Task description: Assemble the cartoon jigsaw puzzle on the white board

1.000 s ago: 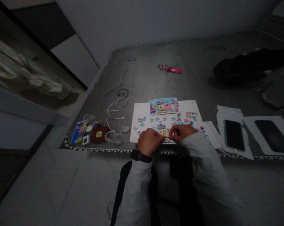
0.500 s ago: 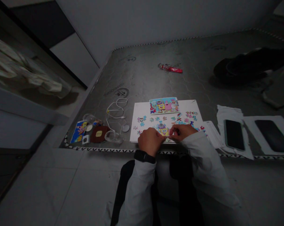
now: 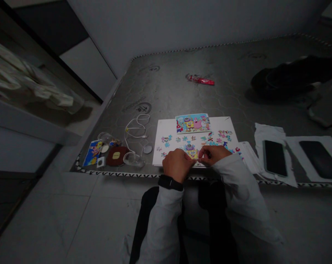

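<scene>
A white board lies near the front edge of a grey mattress. On it are several loose colourful puzzle pieces, a cartoon reference picture and a small joined cluster of pieces. My left hand, with a dark watch on its wrist, is curled at the cluster's left side. My right hand is pinched at the cluster's right edge. Both hands press on the joined pieces; what the fingertips hold is hidden.
Left of the board lie a white cable, a brown round case, a clear cup and a cartoon card. Two dark phones rest on white paper at right. A red packet and dark clothing lie farther back.
My left hand has shifted slightly right toward the joined pieces. The right hand stays pinched in place.
</scene>
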{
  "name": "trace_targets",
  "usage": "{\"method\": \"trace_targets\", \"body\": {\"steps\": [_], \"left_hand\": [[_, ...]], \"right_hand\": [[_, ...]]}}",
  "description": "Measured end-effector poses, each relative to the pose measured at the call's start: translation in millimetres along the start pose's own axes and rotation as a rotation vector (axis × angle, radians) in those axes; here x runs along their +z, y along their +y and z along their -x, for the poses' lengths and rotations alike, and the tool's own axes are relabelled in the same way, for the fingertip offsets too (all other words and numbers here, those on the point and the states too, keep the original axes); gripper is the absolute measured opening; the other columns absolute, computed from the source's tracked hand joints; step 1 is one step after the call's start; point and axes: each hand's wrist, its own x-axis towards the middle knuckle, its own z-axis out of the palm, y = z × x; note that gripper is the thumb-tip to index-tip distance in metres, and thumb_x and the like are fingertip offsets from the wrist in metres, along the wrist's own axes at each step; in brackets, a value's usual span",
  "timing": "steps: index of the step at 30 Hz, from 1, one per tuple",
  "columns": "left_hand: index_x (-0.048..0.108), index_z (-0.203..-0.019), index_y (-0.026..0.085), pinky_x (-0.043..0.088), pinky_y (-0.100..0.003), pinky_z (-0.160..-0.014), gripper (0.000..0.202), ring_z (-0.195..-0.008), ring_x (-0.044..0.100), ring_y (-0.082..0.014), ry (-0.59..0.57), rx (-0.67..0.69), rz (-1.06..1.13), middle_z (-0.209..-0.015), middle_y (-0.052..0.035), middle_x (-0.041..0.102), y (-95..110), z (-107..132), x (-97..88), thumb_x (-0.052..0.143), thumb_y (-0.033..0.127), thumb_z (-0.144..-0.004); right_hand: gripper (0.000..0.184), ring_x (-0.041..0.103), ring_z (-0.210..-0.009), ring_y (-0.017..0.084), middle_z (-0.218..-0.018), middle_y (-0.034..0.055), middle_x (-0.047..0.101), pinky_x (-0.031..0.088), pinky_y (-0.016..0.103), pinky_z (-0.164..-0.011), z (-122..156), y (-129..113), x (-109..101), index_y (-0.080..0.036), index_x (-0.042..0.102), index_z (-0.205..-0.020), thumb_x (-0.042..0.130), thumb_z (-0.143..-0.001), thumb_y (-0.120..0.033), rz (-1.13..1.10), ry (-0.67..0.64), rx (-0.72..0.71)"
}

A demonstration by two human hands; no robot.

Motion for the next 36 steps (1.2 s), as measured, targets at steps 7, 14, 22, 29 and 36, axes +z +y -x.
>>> {"method": "trace_targets", "body": {"steps": [7,14,22,29,36], "left_hand": [[0.076,-0.078,0.023,0.044,-0.031,-0.069,0.025,-0.079,0.068,-0.0222,0.12,-0.078,0.048,-0.086,-0.0064,0.077,-25.5,-6.8,-29.2,0.072,0.047,-0.079],[0.077,-0.087,0.025,0.043,-0.033,-0.067,0.026,-0.085,0.07,-0.0259,0.281,-0.201,-0.071,-0.091,-0.0055,0.078,-55.9,-4.4,-52.6,0.064,0.047,-0.085],[0.078,-0.088,0.027,0.045,-0.034,-0.072,0.017,-0.094,0.069,-0.0284,0.321,-0.275,-0.039,-0.095,-0.005,0.078,-73.1,-5.1,-53.7,0.067,0.038,-0.081],[0.075,-0.098,0.026,0.046,-0.032,-0.076,0.021,-0.093,0.069,-0.0254,0.365,-0.225,0.023,-0.099,-0.0045,0.078,-68.8,-11.3,-44.9,0.065,0.038,-0.083],[0.072,-0.103,0.024,0.047,-0.031,-0.084,0.018,-0.096,0.068,-0.0217,0.482,-0.043,0.101,-0.1,-0.0024,0.076,-67.1,-25.5,-26.7,0.065,0.029,-0.087]], "right_hand": [[0.011,0.061,-0.067,0.014,-0.072,-0.0027,0.068,0.04,0.026,-0.063,1.7,2.7,-3.7,-0.025,0.07,-0.084,0.07,-0.076,-0.033,-0.005,0.062,-0.025],[0.019,0.062,-0.069,0.017,-0.076,-0.001,0.071,0.038,0.028,-0.062,0.8,12.5,-5.5,-0.027,0.07,-0.086,0.064,-0.081,-0.044,0.096,0.124,0.059],[0.031,0.061,-0.064,0.018,-0.075,0.0004,0.072,0.036,0.029,-0.058,-4.8,33.6,-7.3,-0.029,0.07,-0.09,0.057,-0.082,-0.055,0.123,0.141,0.103],[0.027,0.062,-0.067,0.019,-0.078,0.0008,0.073,0.037,0.03,-0.06,-3.8,33.2,-8.8,-0.029,0.07,-0.089,0.057,-0.083,-0.051,0.104,0.123,0.151],[0.027,0.064,-0.071,0.021,-0.078,0.0012,0.074,0.037,0.03,-0.06,-0.9,21.5,-13.2,-0.028,0.07,-0.087,0.056,-0.083,-0.05,0.116,0.121,0.187]]}}
